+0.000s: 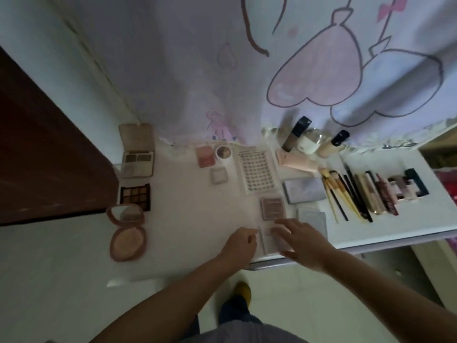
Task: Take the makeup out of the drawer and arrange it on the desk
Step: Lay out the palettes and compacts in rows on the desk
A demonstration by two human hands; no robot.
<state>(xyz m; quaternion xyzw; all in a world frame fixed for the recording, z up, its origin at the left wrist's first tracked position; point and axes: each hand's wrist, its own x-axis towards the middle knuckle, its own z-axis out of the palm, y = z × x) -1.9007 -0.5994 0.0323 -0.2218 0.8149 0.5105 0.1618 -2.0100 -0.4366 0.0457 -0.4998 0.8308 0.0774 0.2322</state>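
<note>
On the white desk (188, 219) an open round compact (127, 233) lay at nine o'clock, a dark eyeshadow palette (134, 195) just beyond it. Near the front edge the left hand (238, 246) had its fingers curled, touching the left side of a pale flat case (268, 240); whether it pinched the case I could not tell. The right hand (300, 240) rested on that case with fingers spread and straight. At two o'clock brushes (338, 194) and lipsticks (393, 193) lay in a row
</note>
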